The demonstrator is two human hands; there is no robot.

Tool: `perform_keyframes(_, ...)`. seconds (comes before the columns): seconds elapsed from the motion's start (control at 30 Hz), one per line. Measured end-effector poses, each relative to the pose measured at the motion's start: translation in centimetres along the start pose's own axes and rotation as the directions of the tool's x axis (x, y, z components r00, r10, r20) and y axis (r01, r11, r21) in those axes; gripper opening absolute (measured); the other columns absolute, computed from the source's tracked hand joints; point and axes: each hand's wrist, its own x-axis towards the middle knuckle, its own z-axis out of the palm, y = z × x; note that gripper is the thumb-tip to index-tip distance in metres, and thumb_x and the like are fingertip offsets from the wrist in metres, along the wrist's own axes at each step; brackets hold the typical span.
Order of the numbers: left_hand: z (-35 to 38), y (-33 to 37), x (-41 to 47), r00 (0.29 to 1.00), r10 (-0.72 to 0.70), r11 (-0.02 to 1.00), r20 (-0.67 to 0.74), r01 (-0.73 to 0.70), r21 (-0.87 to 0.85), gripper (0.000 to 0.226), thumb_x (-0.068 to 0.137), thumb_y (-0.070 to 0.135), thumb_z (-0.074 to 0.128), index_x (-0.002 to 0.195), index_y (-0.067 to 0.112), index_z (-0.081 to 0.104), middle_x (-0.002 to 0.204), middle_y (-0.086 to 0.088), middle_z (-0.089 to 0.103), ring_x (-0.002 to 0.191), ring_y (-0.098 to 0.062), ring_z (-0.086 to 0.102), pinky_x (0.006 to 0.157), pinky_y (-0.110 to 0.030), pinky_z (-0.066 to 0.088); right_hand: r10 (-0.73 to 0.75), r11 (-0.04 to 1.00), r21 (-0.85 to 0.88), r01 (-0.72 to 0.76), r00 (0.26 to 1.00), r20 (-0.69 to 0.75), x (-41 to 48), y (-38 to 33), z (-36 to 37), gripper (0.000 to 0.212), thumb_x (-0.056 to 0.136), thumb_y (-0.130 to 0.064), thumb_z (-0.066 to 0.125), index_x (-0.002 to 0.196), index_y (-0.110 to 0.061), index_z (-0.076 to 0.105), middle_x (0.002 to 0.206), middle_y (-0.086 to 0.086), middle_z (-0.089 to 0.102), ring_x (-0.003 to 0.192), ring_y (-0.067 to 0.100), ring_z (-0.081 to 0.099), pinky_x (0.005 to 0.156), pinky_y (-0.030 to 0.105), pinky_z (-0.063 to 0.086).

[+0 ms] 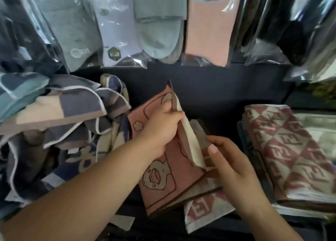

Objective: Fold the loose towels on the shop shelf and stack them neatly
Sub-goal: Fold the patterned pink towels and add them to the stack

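Left hand (163,129) grips the pink towel (160,195) up top (cream lining showing), right hand (234,166) pinches it lower.

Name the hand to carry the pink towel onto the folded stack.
Probably the right hand: it pinches an edge of the pink towel and lies beside the folded stack; the left hand, gripping the top, must cross over.

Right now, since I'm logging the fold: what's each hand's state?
Left hand: closed, its grip round the folded edge of the pink cartoon-print cloth towel.
Right hand: closed, pinching the same towel's cream flap.
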Motion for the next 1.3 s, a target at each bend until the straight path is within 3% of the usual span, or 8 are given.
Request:
perform_keyframes(0.23, 6.2, -4.3, 2.5, 0.989, -0.095, 0.919, 0.109, 0.045, 0.391, 0.022, 0.103, 0.022, 0.052, 0.122, 0.031, 0.052, 0.119, 0.009, 0.062, 0.111, -0.012, 0.059, 0.079, -0.02, 0.044, 0.134, 0.963, -0.223, -0.15, 0.987, -0.088, -0.9, 2.3, -2.6, 0.05, 0.076, -0.058, 0.077, 0.113, -0.062, 0.043, 0.097, -0.034, 0.064, 0.085, -0.006, 0.067, 0.068, 0.017, 0.054)
perform_keyframes(0.33, 6.4, -5.9, 2.5, 0.955, -0.252, 0.86, 0.16, 0.145, 0.489, 0.056, 0.094, 0.048, 0.053, 0.144, 0.024, 0.05, 0.134, -0.002, 0.062, 0.117, -0.023, 0.061, 0.098, -0.036, 0.051, 0.099, 0.937, -0.325, -0.129, 0.989, -0.108, -1.0, 4.2, -2.8, 0.043, 0.087, -0.038, 0.077, 0.108, -0.056, 0.044, 0.091, -0.033, 0.066, 0.075, -0.002, 0.067, 0.063, 0.02, 0.055)
perform_keyframes(0.5, 4.7, -6.2, 4.3, 0.976, -0.127, 0.886, 0.179, 0.031, 0.462, 0.027, 0.102, 0.032, 0.054, 0.127, 0.036, 0.062, 0.099, 0.003, 0.072, 0.088, -0.017, 0.069, 0.079, -0.036, 0.057, 0.016, 0.892, -0.44, -0.107, 0.979, -0.205, -1.0, 7.1, -2.5, 0.026, 0.094, -0.016, 0.068, 0.086, -0.04, 0.06, 0.073, -0.016, 0.066, 0.067, 0.006, 0.064, 0.059, 0.022, 0.052)
perform_keyframes(0.63, 2.0, -5.9, 7.8, 0.989, 0.103, 0.675, 0.102, -0.145, 0.724, 0.03, 0.099, 0.034, 0.058, 0.127, 0.028, 0.065, 0.113, 0.006, 0.067, 0.105, -0.017, 0.064, 0.095, -0.037, 0.053, 0.025, 0.898, -0.421, -0.131, 0.969, -0.247, -1.0, 7.2, -2.3, 0.015, 0.09, -0.021, 0.072, 0.092, -0.036, 0.069, 0.074, -0.018, 0.067, 0.071, 0.001, 0.065, 0.062, 0.015, 0.051)
perform_keyframes(0.83, 1.0, -6.9, 11.3, 0.983, 0.01, 0.279, 0.182, -0.177, 0.944, 0.045, 0.095, 0.048, 0.058, 0.13, 0.02, 0.066, 0.129, -0.006, 0.065, 0.119, -0.029, 0.06, 0.095, -0.041, 0.052, -0.197, 0.787, -0.617, -0.013, 0.942, -0.272, -1.7, 6.7, -1.8, 0.019, 0.083, -0.016, 0.078, 0.1, -0.023, 0.074, 0.09, -0.013, 0.067, 0.074, 0.004, 0.064, 0.064, 0.014, 0.052)
perform_keyframes(1.0, 1.5, -7.0, 12.7, 0.971, 0.112, 0.377, 0.209, -0.236, 0.895, 0.01, 0.095, 0.027, 0.062, 0.087, 0.031, 0.067, 0.103, 0.004, 0.068, 0.092, -0.02, 0.063, 0.074, -0.034, 0.05, -0.198, 0.667, -0.745, -0.011, 0.961, -0.191, -1.9, 5.2, -2.5, 0.017, 0.079, -0.012, 0.079, 0.093, -0.02, 0.073, 0.082, -0.009, 0.06, 0.056, 0.01, 0.059, 0.049, 0.011, 0.042)
perform_keyframes(1.1, 1.9, -6.9, 12.7, 0.94, 0.24, 0.436, 0.244, -0.329, 0.838, 0.01, 0.094, 0.027, 0.064, 0.085, 0.031, 0.065, 0.095, 0.007, 0.058, 0.083, -0.017, 0.059, 0.069, -0.031, 0.045, -0.068, 0.595, -0.799, -0.088, 0.985, -0.159, -2.0, 4.3, -2.6, 0.002, 0.089, -0.024, 0.069, 0.09, -0.023, 0.07, 0.079, -0.01, 0.055, 0.055, 0.011, 0.053, 0.046, 0.011, 0.033)
perform_keyframes(1.3, 3.2, -7.9, 12.0, 0.885, 0.294, 0.424, 0.362, -0.46, 0.78, 0.005, 0.097, 0.027, 0.062, 0.097, 0.023, 0.066, 0.098, 0.003, 0.057, 0.087, -0.02, 0.058, 0.076, -0.038, 0.051, 0.0, 0.493, -0.858, -0.147, 0.986, -0.169, -2.3, 3.9, -2.3, 0.04, 0.084, -0.019, 0.071, 0.065, -0.027, 0.037, 0.062, -0.012, 0.03, 0.042, 0.007, 0.024, 0.041, 0.013, 0.012)
